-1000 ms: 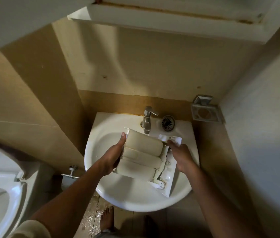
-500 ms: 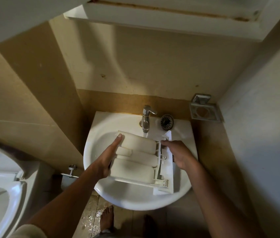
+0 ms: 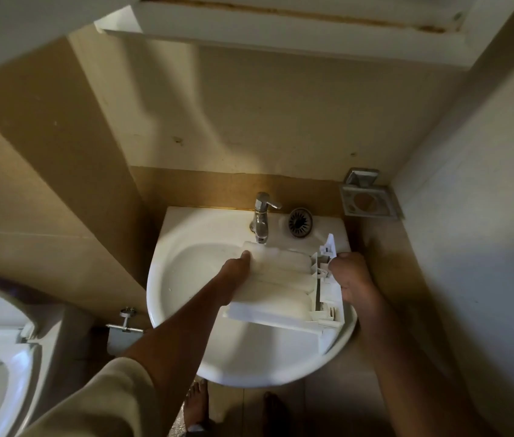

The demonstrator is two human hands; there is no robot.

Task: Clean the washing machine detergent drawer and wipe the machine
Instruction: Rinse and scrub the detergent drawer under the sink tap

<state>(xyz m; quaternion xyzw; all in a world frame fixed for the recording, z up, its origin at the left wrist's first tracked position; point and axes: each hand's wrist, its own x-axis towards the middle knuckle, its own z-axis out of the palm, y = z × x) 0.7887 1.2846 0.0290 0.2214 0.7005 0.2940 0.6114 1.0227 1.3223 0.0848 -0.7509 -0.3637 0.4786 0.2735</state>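
Over the sink [image 3: 167, 279], hold the detergent drawer [image 3: 281, 282] tipped slightly, with left grip [image 3: 233, 279] clasping its left edge and right grip [image 3: 352, 279] wrapped round its front panel, far corner beneath the tap [image 3: 262, 222] for rinsing every compartment through.

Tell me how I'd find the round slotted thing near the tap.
Start at the white sink and find the silver tap at its back. Just right of the tap, on the sink's flat back ledge, lies the strainer. It is a round metal disc with dark slots, unlike the square soap holder further right.
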